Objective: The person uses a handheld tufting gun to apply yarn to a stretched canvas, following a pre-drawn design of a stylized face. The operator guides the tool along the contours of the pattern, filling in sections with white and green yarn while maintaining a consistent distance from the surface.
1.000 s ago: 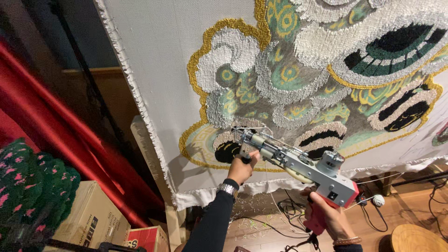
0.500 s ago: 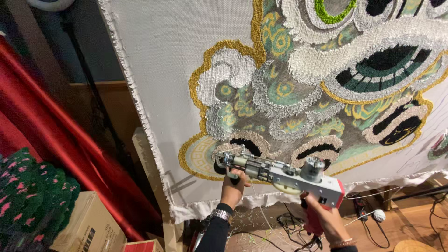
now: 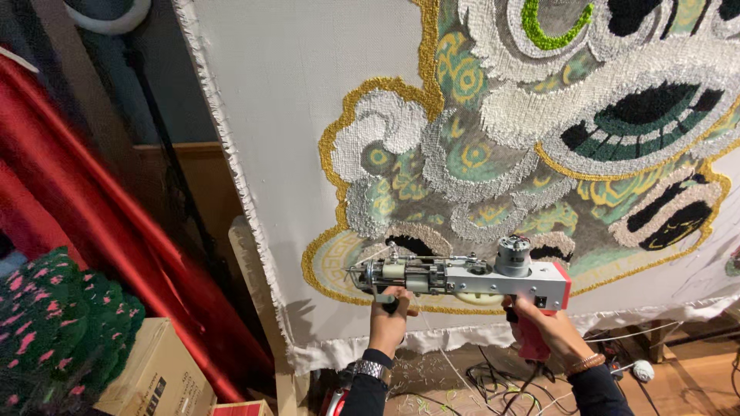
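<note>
A grey metal tufting gun with a red handle is held level in front of a stretched white cloth. My left hand grips the gun's front handle from below, a watch on its wrist. My right hand is closed on the red rear grip. The gun's needle end points left at the lower left of the tufted design, a lion-like face in white, gold, teal and black yarn. A thin yarn strand trails down from the gun.
Red drapery hangs at the left. A green textile with pink flecks lies above a cardboard box. Cables and yarn scraps lie on the wooden floor below the cloth's frayed lower edge.
The gun has levelled out from a downward tilt and shifted slightly left and down along the design's lower edge. Both hands kept their grip. The camera view rose.
</note>
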